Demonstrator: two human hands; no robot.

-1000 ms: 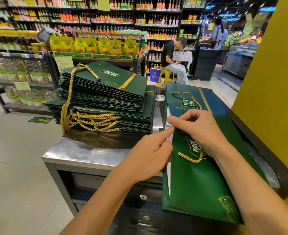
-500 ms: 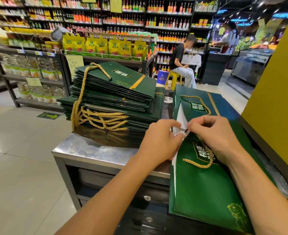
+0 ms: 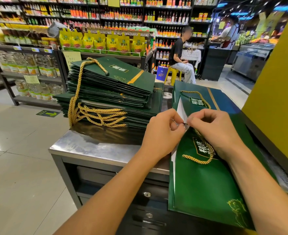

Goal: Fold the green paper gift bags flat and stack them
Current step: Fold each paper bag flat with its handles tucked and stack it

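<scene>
A flat green paper gift bag (image 3: pixel 202 184) with a gold rope handle (image 3: pixel 199 158) lies on the right of the steel counter (image 3: pixel 92 148), hanging over its near edge. My left hand (image 3: pixel 163 133) and my right hand (image 3: pixel 214 129) meet at the bag's top left edge, and both pinch that dark edge between thumb and fingers. White inner paper shows beside them. A second green bag (image 3: pixel 197 99) lies beyond, under the first. A tall stack of folded green bags (image 3: pixel 112 89) with gold handles sits on the counter's left.
A yellow wall (image 3: pixel 275 82) rises close on the right. Store shelves (image 3: pixel 38 65) with goods stand behind the counter. One person (image 3: pixel 180 55) sits on a yellow stool in the aisle, another stands further right. Tiled floor lies to the left.
My left hand went from pointing a finger at the bag's edge to pinching it. My right hand's fingers curled in to pinch the same edge. The camera view shifted left.
</scene>
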